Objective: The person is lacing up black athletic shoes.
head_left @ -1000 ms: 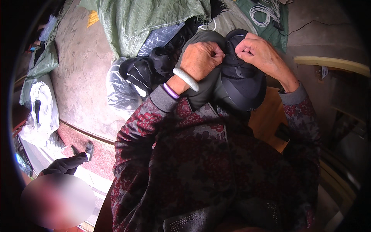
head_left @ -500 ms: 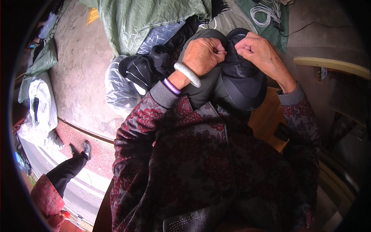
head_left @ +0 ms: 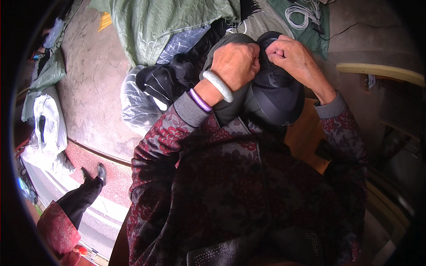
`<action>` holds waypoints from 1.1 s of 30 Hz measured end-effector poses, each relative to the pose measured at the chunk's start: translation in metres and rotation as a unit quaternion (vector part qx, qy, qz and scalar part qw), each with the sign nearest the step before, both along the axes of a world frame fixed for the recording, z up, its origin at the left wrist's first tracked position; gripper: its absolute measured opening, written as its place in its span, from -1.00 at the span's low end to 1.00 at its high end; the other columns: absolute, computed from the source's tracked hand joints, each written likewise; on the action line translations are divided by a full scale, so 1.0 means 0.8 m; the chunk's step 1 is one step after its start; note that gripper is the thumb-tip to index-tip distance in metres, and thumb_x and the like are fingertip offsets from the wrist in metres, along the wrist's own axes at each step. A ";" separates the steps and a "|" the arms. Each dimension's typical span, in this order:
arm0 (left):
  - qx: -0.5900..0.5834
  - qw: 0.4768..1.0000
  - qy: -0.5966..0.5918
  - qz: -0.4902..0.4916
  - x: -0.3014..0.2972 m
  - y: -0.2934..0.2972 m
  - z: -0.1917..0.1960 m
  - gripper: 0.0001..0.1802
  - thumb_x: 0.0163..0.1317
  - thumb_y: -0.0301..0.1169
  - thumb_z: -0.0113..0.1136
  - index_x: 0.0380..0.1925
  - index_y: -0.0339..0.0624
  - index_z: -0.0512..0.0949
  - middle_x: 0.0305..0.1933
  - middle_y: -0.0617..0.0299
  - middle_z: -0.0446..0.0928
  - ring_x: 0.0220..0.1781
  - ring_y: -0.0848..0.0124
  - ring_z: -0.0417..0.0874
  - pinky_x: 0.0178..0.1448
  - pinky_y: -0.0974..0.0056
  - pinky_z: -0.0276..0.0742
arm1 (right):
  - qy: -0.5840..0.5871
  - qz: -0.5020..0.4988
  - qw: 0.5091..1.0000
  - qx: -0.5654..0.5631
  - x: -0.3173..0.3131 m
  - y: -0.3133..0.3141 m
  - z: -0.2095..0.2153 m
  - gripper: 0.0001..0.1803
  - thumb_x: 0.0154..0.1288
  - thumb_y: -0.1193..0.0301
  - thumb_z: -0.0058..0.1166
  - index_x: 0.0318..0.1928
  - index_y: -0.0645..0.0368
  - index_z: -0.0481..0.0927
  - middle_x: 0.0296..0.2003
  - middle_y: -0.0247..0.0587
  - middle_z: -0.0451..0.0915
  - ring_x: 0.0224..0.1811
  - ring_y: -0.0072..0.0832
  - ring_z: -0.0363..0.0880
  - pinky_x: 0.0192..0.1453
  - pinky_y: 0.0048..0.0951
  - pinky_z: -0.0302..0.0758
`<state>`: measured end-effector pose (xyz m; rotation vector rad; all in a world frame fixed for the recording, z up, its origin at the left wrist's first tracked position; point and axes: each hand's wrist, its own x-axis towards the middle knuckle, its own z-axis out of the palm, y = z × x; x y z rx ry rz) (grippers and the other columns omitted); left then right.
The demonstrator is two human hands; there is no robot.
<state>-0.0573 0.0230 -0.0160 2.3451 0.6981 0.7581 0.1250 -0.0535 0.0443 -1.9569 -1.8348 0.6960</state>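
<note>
A black piece that looks like a shoe upper (head_left: 277, 99) lies over my right knee, its rounded end toward me. My left hand (head_left: 235, 64) is closed beside its far left edge, knuckles up; the fingertips are hidden. From the right my right hand (head_left: 290, 55) pinches over the far part, thumb against curled finger. Whatever thin thing sits between the fingers is too small to make out. To the left of my left knee, more black pieces of the same look (head_left: 171, 77) lie in a heap.
A clear plastic bag (head_left: 135, 104) stands left of the heap, with a green tarp sheet (head_left: 173, 22) beyond. A coiled white cord (head_left: 299, 17) lies at the far right. Near my right side is a wooden surface (head_left: 306, 135). Another person's leg (head_left: 84, 197) shows at lower left.
My left hand has rolled over so more of its back shows and its fingertips are hidden. My right fingers have curled in more and shifted slightly left. The black piece stays on my knee.
</note>
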 end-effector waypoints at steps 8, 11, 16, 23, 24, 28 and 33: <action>-0.079 0.993 0.080 -0.032 0.015 0.009 0.007 -0.88 0.12 -0.38 0.25 -0.44 -0.19 0.61 -0.47 0.01 0.61 -0.37 0.00 0.65 -0.30 0.09 0.54 | -0.001 0.013 1.000 0.000 0.001 0.002 -0.004 -0.88 0.19 0.42 0.18 -0.29 0.19 0.67 -0.41 -0.29 0.45 -0.39 -0.43 0.52 -0.23 -0.39 0.45; -0.067 0.994 0.078 -0.037 0.008 0.011 0.002 -0.85 0.18 -0.31 0.27 -0.43 -0.15 0.62 -0.46 0.03 0.62 -0.35 0.00 0.65 -0.27 0.06 0.54 | -0.019 0.013 1.000 -0.015 -0.002 0.001 0.001 -0.87 0.20 0.39 0.18 -0.28 0.16 0.67 -0.37 -0.25 0.49 -0.33 -0.31 0.57 -0.17 -0.31 0.48; -0.079 0.992 0.089 -0.052 -0.004 0.018 0.003 -0.81 0.23 -0.21 0.28 -0.35 -0.09 0.65 -0.44 0.03 0.62 -0.32 0.01 0.66 -0.23 0.05 0.55 | -0.068 0.024 0.997 0.004 -0.011 0.002 0.000 -0.88 0.24 0.37 0.14 -0.27 0.12 0.64 -0.28 -0.23 0.53 -0.22 -0.15 0.58 -0.09 -0.19 0.49; -0.052 0.984 0.166 -0.039 -0.023 0.027 0.023 -0.78 0.28 -0.14 0.23 -0.26 0.01 0.69 -0.38 0.05 0.66 -0.28 0.00 0.68 -0.20 0.02 0.58 | -0.126 0.119 0.980 0.100 0.009 0.008 0.005 -0.89 0.32 0.41 -0.01 -0.33 0.15 0.53 -0.28 -0.17 0.49 -0.23 -0.11 0.56 -0.16 -0.16 0.48; -0.047 0.984 0.165 -0.044 -0.023 0.030 0.023 -0.78 0.28 -0.14 0.23 -0.25 0.02 0.69 -0.37 0.05 0.67 -0.28 0.00 0.68 -0.20 0.03 0.59 | -0.145 0.125 0.972 0.133 0.021 0.008 0.011 -0.87 0.33 0.41 -0.03 -0.33 0.16 0.53 -0.29 -0.15 0.49 -0.24 -0.11 0.56 -0.17 -0.16 0.48; -0.086 0.984 0.141 -0.067 -0.018 0.038 0.015 -0.82 0.28 -0.23 0.22 -0.26 -0.03 0.69 -0.37 0.06 0.67 -0.28 0.01 0.69 -0.21 0.07 0.57 | -0.090 0.002 0.990 0.110 0.082 0.013 0.063 -0.81 0.34 0.34 0.03 -0.27 0.18 0.63 -0.32 -0.25 0.51 -0.28 -0.33 0.57 -0.17 -0.34 0.48; -0.121 0.984 0.103 -0.084 -0.017 0.037 0.008 -0.83 0.27 -0.31 0.23 -0.25 -0.12 0.68 -0.39 0.03 0.66 -0.33 0.12 0.70 -0.21 0.15 0.56 | -0.026 0.066 0.993 0.099 0.040 -0.004 0.034 -0.83 0.31 0.35 0.11 -0.26 0.19 0.67 -0.31 -0.22 0.54 -0.24 -0.33 0.58 -0.12 -0.38 0.50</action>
